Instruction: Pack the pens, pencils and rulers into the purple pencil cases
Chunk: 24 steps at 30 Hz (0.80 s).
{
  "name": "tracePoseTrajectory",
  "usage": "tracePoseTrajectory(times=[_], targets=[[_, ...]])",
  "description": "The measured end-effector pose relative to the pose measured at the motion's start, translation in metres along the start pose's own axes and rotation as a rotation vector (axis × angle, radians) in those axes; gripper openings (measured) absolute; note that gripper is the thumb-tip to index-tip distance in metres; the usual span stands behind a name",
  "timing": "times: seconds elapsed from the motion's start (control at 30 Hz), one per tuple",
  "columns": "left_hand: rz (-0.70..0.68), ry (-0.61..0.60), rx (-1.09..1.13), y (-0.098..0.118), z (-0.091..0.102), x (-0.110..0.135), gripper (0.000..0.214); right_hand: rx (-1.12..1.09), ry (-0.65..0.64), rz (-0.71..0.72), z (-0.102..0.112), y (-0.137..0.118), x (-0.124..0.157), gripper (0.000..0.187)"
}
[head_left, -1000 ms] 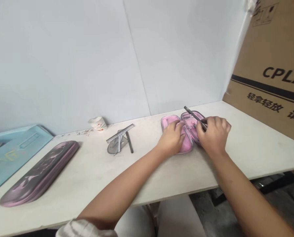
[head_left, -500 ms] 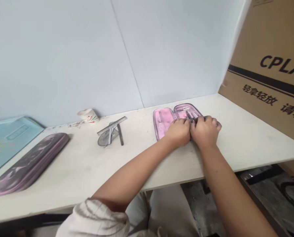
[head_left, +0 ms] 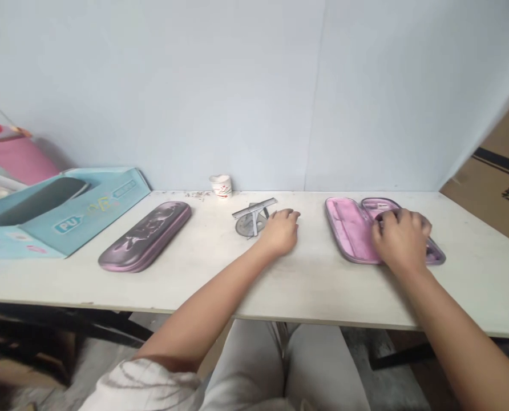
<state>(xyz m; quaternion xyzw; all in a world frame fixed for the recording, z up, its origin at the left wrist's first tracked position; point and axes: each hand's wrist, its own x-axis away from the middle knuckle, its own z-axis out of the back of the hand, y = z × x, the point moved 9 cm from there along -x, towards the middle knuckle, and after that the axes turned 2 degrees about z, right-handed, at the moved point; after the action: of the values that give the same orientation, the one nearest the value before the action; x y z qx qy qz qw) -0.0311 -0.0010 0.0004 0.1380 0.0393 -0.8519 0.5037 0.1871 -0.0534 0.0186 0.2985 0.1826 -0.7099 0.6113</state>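
Note:
My left hand [head_left: 281, 231] is beside a small pile of drawing tools, its fingers apart and reaching forward. The pile holds a metal ruler [head_left: 254, 208] and a clear round-edged protractor [head_left: 244, 226]. A dark stick-like piece at the pile's right is partly behind my fingers. To the right lies an unzipped pencil case [head_left: 352, 231] with pink lining, spread flat. My right hand [head_left: 402, 237] is over its right half with the fingers curled down. The fingertips and whatever they hold are hidden.
A closed dark pencil case [head_left: 145, 237] with pink trim lies left of the tools. Farther left stands a light-blue box [head_left: 96, 214]. A paper cup [head_left: 221, 186] is by the wall with crumbs beside it. A cardboard carton [head_left: 494, 182] is at the right.
My left hand has left the open pencil case and moved left to the drawing tools. My right hand stays at the case. The view has turned left.

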Motion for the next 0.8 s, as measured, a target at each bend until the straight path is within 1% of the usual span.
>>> tracePoseTrajectory(times=[0.03, 0.1, 0.17, 0.27, 0.3, 0.37, 0.4, 0.47, 0.57, 0.7, 0.8], targets=[[0.038, 0.001, -0.001, -0.016, -0.001, 0.007, 0.039, -0.027, -0.027, 0.044, 0.003, -0.020, -0.004, 0.033], [0.108, 0.007, 0.003, -0.043, -0.005, 0.020, 0.039, -0.105, -0.094, 0.154, 0.008, -0.068, -0.011, 0.033], [0.140, 0.020, 0.013, -0.059, -0.009, 0.031, 0.038, -0.197, -0.163, 0.271, 0.010, -0.122, -0.015, 0.033], [0.155, 0.043, 0.029, -0.071, -0.013, 0.040, 0.035, -0.276, -0.276, 0.406, 0.003, -0.193, -0.014, 0.033], [0.160, 0.040, 0.032, -0.073, -0.015, 0.041, 0.033, -0.272, -0.316, 0.441, -0.002, -0.212, -0.012, 0.035], [0.171, 0.016, 0.034, -0.076, -0.018, 0.041, 0.030, -0.227, -0.384, 0.483, -0.014, -0.237, -0.009, 0.038], [0.172, 0.003, 0.034, -0.076, -0.019, 0.040, 0.029, -0.197, -0.410, 0.490, -0.020, -0.244, -0.008, 0.039], [0.167, -0.007, 0.038, -0.075, -0.021, 0.038, 0.028, -0.150, -0.447, 0.494, -0.030, -0.250, -0.007, 0.039], [0.149, 0.015, 0.056, -0.071, -0.021, 0.036, 0.029, -0.131, -0.466, 0.506, -0.036, -0.247, -0.005, 0.039], [0.095, 0.026, 0.093, -0.059, -0.019, 0.039, 0.029, -0.136, -0.434, 0.496, -0.028, -0.233, -0.001, 0.036], [0.036, 0.035, 0.126, -0.043, -0.015, 0.040, 0.035, -0.163, -0.395, 0.476, -0.015, -0.215, -0.001, 0.036]])
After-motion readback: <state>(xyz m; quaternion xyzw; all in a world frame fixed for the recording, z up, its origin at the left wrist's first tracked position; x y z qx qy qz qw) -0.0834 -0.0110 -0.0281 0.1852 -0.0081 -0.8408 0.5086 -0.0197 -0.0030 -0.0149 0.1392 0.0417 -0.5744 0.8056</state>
